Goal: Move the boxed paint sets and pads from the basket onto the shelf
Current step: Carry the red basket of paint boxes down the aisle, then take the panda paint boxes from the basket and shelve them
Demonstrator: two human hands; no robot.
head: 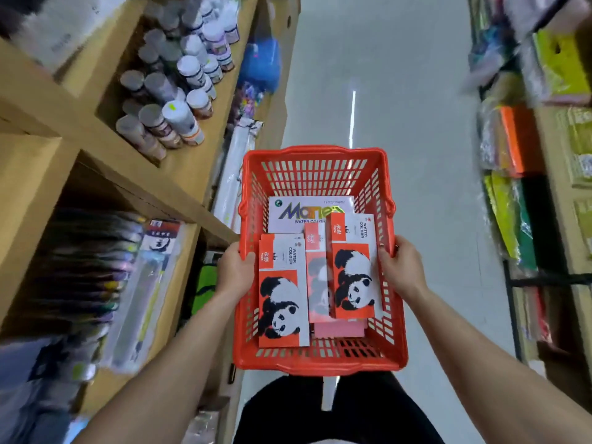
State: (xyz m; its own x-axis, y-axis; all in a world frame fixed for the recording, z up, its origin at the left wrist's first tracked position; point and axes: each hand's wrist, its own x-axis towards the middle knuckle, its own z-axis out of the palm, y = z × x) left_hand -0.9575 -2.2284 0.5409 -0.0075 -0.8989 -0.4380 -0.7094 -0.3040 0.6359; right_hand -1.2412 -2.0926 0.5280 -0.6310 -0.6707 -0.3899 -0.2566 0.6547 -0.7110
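A person holds one red plastic lattice basket (pixel 315 151) out in front of the body, above a grey aisle floor (pixel 416 123). Two hands carry it, one on each long side. The left hand (pixel 235 270) grips the left rim with its fingers curled over the edge into the basket. The right hand (pixel 402 267) grips the right rim the same way.

Five flat things lie in the basket:
- Three are red-and-white cardboard paint boxes with a panda picture and the words "WATER COLOUR". The left panda box (pixel 283 293) lies nearest the left hand. The middle panda box (pixel 315 277) is partly covered. The right panda box (pixel 352 267) lies on top of the middle one.
- One white water colour pad (pixel 307 209) lies under them at the far end.
- One pink flat pad (pixel 339 328) shows from beneath the boxes at the near end.

A light wooden shelf (pixel 189 168) stands just left of the basket, with many grey-lidded paint jars (pixel 179 116) on it, too blurred to count.
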